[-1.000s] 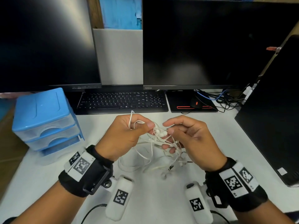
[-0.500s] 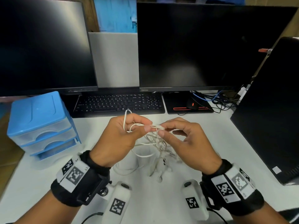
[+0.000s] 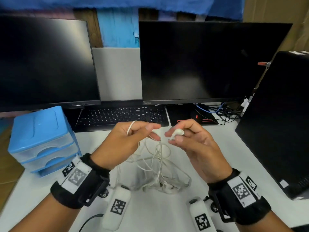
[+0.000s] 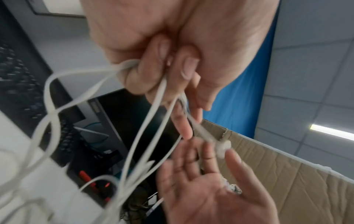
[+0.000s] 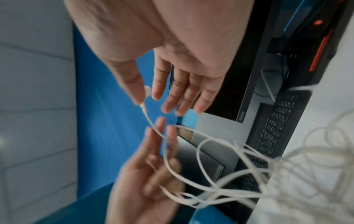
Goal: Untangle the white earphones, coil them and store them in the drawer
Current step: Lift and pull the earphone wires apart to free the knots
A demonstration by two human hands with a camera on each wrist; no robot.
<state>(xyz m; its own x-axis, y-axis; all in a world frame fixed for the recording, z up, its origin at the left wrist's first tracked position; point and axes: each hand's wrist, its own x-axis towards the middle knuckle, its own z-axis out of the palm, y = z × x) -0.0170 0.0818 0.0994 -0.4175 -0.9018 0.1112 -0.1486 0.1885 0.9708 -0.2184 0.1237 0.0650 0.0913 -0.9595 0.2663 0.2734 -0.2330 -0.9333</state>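
The white earphones hang as a tangle from both hands down to the white table, with loops resting on it. My left hand pinches cable strands, and one loop runs over its index finger. To its right, my right hand pinches one earbud between thumb and index finger; the earbud trails its cable back to the left hand. The blue drawer unit stands at the left with its drawers closed.
Behind the hands lie a black keyboard and a black mouse pad. Two dark monitors fill the back. A black computer tower stands at the right, with loose cables beside it.
The hands have risen and drawn slightly apart. My right hand now holds an earbud pulled free of the tangle, and more cable hangs between the hands and the table.
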